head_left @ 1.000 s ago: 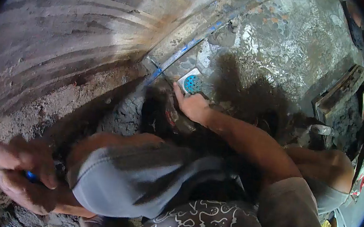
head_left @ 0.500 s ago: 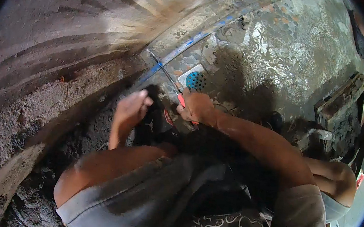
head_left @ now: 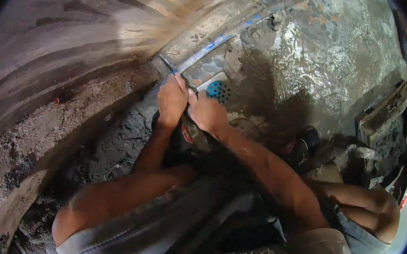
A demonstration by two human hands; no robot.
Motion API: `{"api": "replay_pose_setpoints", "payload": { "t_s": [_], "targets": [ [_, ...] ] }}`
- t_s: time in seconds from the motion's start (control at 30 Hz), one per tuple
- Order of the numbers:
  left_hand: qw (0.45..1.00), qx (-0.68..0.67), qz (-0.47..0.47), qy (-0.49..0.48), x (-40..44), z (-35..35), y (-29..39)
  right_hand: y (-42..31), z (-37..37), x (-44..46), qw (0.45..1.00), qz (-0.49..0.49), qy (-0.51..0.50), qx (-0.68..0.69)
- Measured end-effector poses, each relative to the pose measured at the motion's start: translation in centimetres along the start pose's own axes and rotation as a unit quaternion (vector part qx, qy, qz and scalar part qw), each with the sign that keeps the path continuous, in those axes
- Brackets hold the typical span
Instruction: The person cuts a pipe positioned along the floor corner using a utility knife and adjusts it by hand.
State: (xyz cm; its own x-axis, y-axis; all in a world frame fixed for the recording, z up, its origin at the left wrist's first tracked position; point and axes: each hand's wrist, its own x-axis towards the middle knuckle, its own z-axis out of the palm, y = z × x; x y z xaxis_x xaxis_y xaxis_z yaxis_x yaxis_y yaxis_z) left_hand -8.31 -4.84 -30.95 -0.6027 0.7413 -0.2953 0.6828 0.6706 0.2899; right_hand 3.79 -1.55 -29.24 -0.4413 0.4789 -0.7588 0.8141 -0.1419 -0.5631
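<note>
My right hand (head_left: 208, 111) is closed on a red-handled tool with a thin metal shaft (head_left: 168, 64); the handle is hidden by my fingers. Close against it, my left hand (head_left: 171, 102) is closed around the shaft, whose far end points up-left to the wall corner. Under that end runs a blue-marked straight strip (head_left: 207, 48) along the foot of the wall. Just right of my hands is a round blue drain cover (head_left: 218, 91) with dark holes, set in a pale square frame.
A rough plastered wall (head_left: 90, 19) rises on the left, with dark wet mortar (head_left: 115, 152) below it. Wet stone-patterned floor (head_left: 336, 62) spreads to the right. A wooden-edged box (head_left: 383, 115) of dark material stands at the right. My shoe (head_left: 307, 144) rests on the floor.
My left hand has moved up and right and closed around the tool's shaft. My right hand has shifted slightly left, and the red handle is covered.
</note>
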Motion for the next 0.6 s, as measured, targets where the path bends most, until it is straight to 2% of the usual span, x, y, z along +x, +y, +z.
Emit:
{"api": "replay_pose_setpoints", "payload": {
  "t_s": [0.07, 0.3, 0.4, 0.5, 0.53, 0.6],
  "targets": [
    [1.000, -0.007, -0.020, -0.013, -0.9, 0.2, 0.2, -0.9, -0.3, -0.4, 0.999, 0.053, 0.004, -0.005],
    [0.998, -0.039, 0.029, 0.034, -1.9, 2.8, -0.6, 1.4, 1.3, -0.3, 0.997, 0.010, 0.063, -0.042],
    [0.997, -0.070, 0.005, 0.011, -1.6, 2.1, -0.1, 1.6, 1.3, -0.3, 0.996, 0.005, 0.074, -0.040],
    [0.996, -0.028, 0.060, 0.051, -3.2, 3.3, -0.7, 2.1, 2.0, -0.8, 0.995, -0.015, 0.078, -0.067],
    [0.998, -0.050, 0.023, 0.020, -3.7, 3.3, -0.5, 2.6, 2.0, -1.3, 0.995, -0.021, 0.067, -0.075],
    [0.999, -0.038, 0.023, 0.013, -2.8, 3.1, 0.3, 2.9, 1.0, -0.8, 0.992, -0.021, 0.080, -0.090]
  ]
}}
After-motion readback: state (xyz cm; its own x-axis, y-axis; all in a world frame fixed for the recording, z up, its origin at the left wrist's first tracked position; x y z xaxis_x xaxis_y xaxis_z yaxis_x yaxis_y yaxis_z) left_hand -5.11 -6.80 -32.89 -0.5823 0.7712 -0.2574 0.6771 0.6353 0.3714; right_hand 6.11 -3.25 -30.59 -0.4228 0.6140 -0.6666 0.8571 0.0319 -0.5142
